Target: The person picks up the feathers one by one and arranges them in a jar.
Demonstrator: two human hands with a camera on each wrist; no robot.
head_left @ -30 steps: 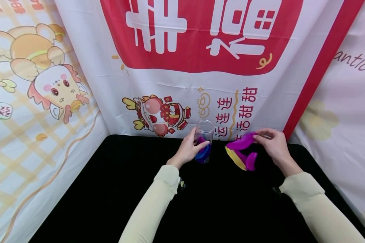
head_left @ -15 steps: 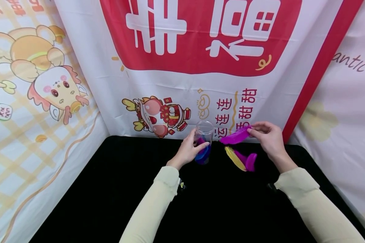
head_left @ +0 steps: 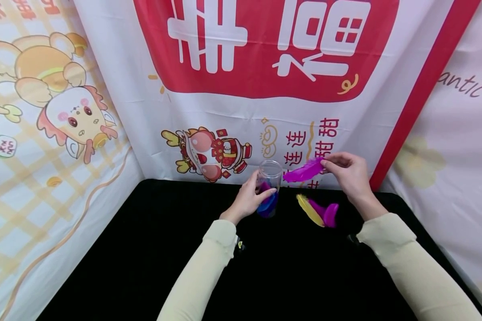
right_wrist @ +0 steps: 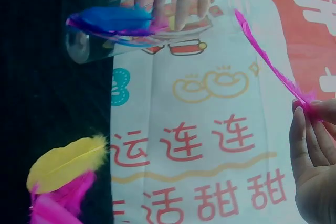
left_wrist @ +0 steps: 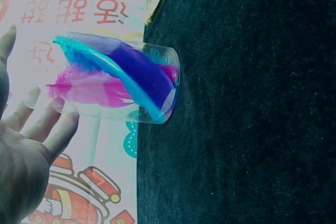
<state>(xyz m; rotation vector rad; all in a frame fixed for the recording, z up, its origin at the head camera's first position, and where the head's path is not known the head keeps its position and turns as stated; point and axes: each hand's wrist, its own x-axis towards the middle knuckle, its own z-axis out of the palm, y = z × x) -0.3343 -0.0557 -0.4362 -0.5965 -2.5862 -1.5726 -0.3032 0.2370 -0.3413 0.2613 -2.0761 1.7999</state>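
My left hand (head_left: 247,196) grips a clear glass (head_left: 271,169) that stands upright near the back of the black table. Blue, dark purple and magenta feathers (left_wrist: 142,77) lie inside the lower part of the glass. Between thumb and fingertips, my right hand (head_left: 351,178) pinches the end of a magenta feather (head_left: 305,170). The feather's free tip points left, close to the rim of the glass. Below the right hand, a yellow feather (head_left: 310,210) lies on the table beside magenta feathers (head_left: 330,216); the right wrist view shows them at lower left.
Black cloth covers the table (head_left: 289,276). A white and red printed banner (head_left: 209,111) hangs directly behind its back edge. Printed cloths hang at the left (head_left: 44,178) and right (head_left: 446,191) sides.
My right hand has lifted the magenta feather off the pile and carried it up and left toward the glass's rim. The left hand and the glass have stayed in place.
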